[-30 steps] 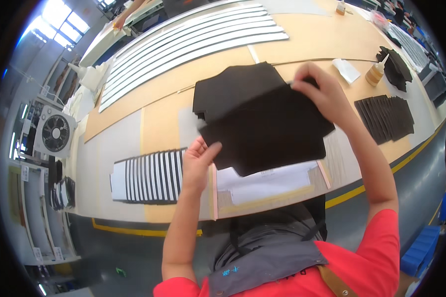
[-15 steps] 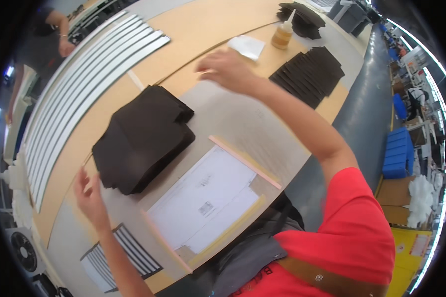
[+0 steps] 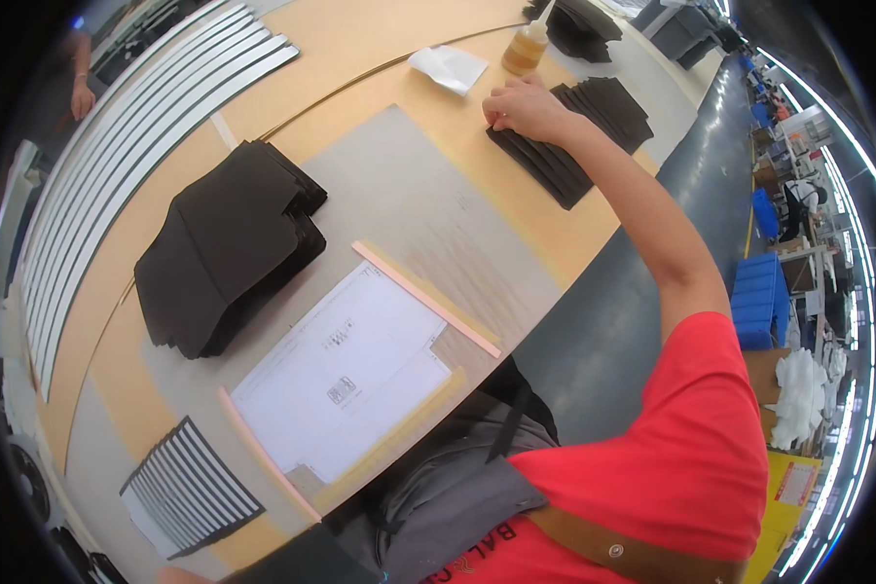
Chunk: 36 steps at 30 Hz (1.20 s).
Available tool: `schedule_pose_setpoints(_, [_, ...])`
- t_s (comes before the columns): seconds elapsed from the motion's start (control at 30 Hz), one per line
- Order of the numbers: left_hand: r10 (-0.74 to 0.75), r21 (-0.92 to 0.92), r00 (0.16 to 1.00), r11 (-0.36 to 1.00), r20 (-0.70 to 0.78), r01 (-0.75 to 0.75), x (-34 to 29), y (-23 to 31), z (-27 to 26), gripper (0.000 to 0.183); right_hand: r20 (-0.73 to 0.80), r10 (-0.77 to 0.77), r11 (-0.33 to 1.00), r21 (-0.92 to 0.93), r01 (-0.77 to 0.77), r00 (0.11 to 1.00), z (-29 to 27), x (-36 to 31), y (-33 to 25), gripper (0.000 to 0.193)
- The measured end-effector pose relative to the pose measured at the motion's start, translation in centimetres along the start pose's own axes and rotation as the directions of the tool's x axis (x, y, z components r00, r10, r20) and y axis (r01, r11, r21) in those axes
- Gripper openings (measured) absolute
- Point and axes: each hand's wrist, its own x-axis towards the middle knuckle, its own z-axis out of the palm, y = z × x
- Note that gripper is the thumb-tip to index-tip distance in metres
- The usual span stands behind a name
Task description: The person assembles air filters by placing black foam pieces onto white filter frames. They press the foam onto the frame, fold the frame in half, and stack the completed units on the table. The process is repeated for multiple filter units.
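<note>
My right hand (image 3: 524,109) reaches across to the far right of the table. Its curled fingers are closed on the left corner of a dark brown flat panel in a fanned row of such panels (image 3: 608,107). Of my left arm, only a sliver of skin shows at the lower edge; the hand itself is out of the picture. A thick stack of dark brown cut panels (image 3: 219,234) lies left of centre. In front of me is a white paper template (image 3: 346,365) with printed lines, bordered by pink and yellow strips.
Long white strips (image 3: 146,185) lie at the far left, and a striped black-and-white piece (image 3: 193,487) at near left. A glue bottle (image 3: 524,51), white paper (image 3: 448,68) and more dark pieces (image 3: 576,29) lie beyond my hand. Another person's hand (image 3: 82,100) shows far left.
My right hand has moved right, from above the bare board to the fanned panels. My left hand has dropped from beside the thick stack out of the picture. The view has shifted slightly.
</note>
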Motion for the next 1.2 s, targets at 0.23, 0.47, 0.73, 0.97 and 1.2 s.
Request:
schedule_pose_setpoints(0.23, [-0.503,0.238,0.836,0.859,0.220,0.454,-5.5,-5.9,11.7,0.021,0.085,-0.091,0.987,-0.125,0.102,0.992,0.3,1.5,-0.1,0.005])
schedule_pose_setpoints(0.47, [-0.557,0.280,0.802,0.822,0.217,0.495,-6.8,-6.5,13.9,0.022,0.108,-0.066,0.983,-0.161,0.083,0.992,0.8,1.3,0.3,0.013])
schedule_pose_setpoints(0.73, [-0.563,0.274,0.805,0.817,0.187,0.508,-7.1,-6.2,13.5,0.022,-0.031,-0.130,0.986,0.102,0.133,0.991,1.2,0.3,-0.9,0.016])
schedule_pose_setpoints(0.97, [-0.533,0.260,0.828,0.836,0.175,0.483,-6.6,-5.6,12.8,0.022,-0.165,-0.172,0.965,0.172,0.200,0.971,0.3,0.6,-3.0,0.004])
schedule_pose_setpoints(1.2, [-0.469,0.238,0.873,0.871,0.136,0.431,-5.8,-4.6,12.0,0.022,-0.230,-0.196,0.959,0.159,0.236,0.953,-1.9,-0.9,-5.5,0.005])
